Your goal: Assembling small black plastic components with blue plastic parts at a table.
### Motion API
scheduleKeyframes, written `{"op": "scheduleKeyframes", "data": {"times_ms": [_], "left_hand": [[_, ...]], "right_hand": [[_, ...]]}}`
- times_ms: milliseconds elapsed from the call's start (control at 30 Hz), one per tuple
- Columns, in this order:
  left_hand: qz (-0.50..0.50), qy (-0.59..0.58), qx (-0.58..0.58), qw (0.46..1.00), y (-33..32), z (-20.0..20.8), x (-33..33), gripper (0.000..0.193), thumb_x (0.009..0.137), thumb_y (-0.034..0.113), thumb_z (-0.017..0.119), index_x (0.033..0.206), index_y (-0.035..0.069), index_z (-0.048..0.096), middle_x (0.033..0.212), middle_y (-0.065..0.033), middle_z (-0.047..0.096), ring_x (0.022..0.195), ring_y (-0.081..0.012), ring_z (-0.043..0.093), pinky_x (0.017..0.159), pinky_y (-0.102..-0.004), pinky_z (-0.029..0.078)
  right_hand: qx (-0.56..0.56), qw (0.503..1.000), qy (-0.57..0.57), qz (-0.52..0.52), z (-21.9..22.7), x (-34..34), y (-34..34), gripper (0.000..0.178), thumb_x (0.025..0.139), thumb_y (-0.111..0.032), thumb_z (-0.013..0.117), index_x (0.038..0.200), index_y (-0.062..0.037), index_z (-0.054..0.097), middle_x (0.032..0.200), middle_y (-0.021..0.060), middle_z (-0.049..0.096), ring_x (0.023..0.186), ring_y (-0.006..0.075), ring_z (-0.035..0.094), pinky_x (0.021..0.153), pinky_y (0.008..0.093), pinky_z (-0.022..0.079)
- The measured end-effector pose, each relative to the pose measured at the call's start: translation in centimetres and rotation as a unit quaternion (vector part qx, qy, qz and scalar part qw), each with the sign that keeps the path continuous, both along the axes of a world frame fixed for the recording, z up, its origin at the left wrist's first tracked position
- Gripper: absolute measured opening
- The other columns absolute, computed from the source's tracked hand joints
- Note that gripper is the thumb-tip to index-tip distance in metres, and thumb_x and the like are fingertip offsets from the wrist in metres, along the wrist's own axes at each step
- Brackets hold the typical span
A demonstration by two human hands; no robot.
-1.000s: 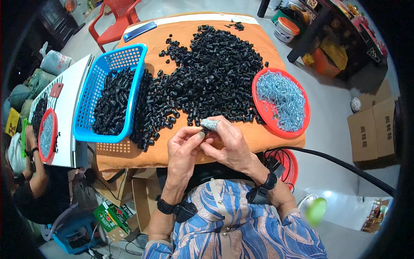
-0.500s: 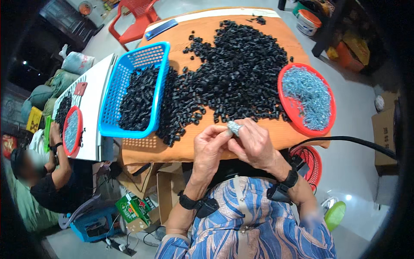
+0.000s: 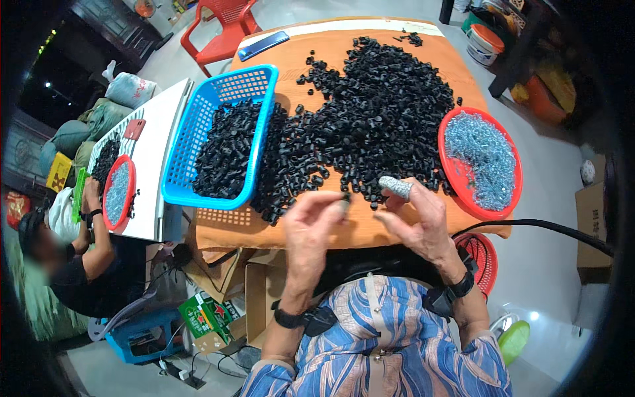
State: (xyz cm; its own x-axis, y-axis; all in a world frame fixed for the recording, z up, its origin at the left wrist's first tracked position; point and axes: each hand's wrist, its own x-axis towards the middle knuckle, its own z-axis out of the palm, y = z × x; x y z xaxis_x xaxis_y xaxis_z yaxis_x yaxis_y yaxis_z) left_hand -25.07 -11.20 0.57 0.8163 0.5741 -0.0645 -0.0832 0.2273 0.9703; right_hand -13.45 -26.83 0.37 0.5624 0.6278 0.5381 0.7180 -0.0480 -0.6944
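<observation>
My left hand (image 3: 307, 228), smeared by motion, is raised over the near edge of the orange-covered table. Its thumb and index finger pinch a small black plastic part (image 3: 345, 198). To its right, my right hand (image 3: 424, 221) has thumb and fingers apart, with nothing visible between them. A silvery-grey wrapping (image 3: 395, 187) covers one of its fingers. Just beyond both hands spreads a large heap of small black plastic parts (image 3: 383, 112). Right of the heap, a round red tray (image 3: 515, 159) holds many small shiny metal pieces (image 3: 479, 155).
A blue plastic basket (image 3: 173, 173) of black parts stands on the left. A phone (image 3: 264, 45) lies at the far edge. A black cable (image 3: 549, 225) runs right, above a red basket (image 3: 486, 261). Another person (image 3: 83, 264) works at a white table (image 3: 155, 159).
My hands have drawn apart, the left shifting left with a small black part, the right moving right and opening. The whole view has shifted slightly.
</observation>
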Motion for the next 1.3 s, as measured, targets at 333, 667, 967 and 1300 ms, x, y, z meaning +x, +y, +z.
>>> {"op": "scheduleKeyframes", "data": {"times_ms": [333,667,967,1300], "left_hand": [[0.34,0.006,0.291,0.894,9.5,4.8,-1.9,0.015,0.087,0.003,0.062,0.101,0.0,0.067,0.09,-0.0062,0.066,0.079,-0.0122,0.063,0.069,-0.0239,0.052],[0.055,0.078,0.278,0.956,3.4,0.8,1.5,0.007,0.084,0.002,0.065,0.091,-0.001,0.067,0.077,-0.0021,0.064,0.065,-0.0073,0.058,0.059,-0.02,0.046],[0.068,0.053,0.471,0.878,1.5,-0.1,3.3,0.011,0.077,-0.006,0.062,0.087,-0.001,0.063,0.081,-0.0049,0.059,0.065,-0.0087,0.053,0.057,-0.0215,0.041],[0.08,0.084,0.411,0.904,2.5,-1.3,2.3,0.004,0.083,-0.003,0.062,0.086,-0.001,0.063,0.08,-0.0012,0.056,0.066,-0.0065,0.049,0.058,-0.0213,0.039]], "right_hand": [[0.025,0.984,0.154,-0.083,-2.3,0.2,-2.6,0.01,0.081,0.0,0.065,0.09,0.0044,0.066,0.073,0.007,0.063,0.06,0.0095,0.06,0.051,0.0241,0.048],[0.053,0.955,0.28,-0.081,-2.1,0.5,-3.7,0.009,0.084,-0.003,0.063,0.09,0.0029,0.066,0.068,0.0009,0.061,0.058,0.0046,0.055,0.051,0.0211,0.042],[0.151,0.95,0.11,-0.252,0.2,1.7,-5.2,0.015,0.082,0.004,0.06,0.096,0.0013,0.065,0.082,0.0048,0.063,0.071,0.0102,0.06,0.064,0.0233,0.047],[0.02,0.929,0.074,-0.363,0.0,4.7,-9.8,0.017,0.079,0.005,0.058,0.094,0.0027,0.065,0.08,0.0119,0.063,0.068,0.0173,0.06,0.065,0.0286,0.047]]}}
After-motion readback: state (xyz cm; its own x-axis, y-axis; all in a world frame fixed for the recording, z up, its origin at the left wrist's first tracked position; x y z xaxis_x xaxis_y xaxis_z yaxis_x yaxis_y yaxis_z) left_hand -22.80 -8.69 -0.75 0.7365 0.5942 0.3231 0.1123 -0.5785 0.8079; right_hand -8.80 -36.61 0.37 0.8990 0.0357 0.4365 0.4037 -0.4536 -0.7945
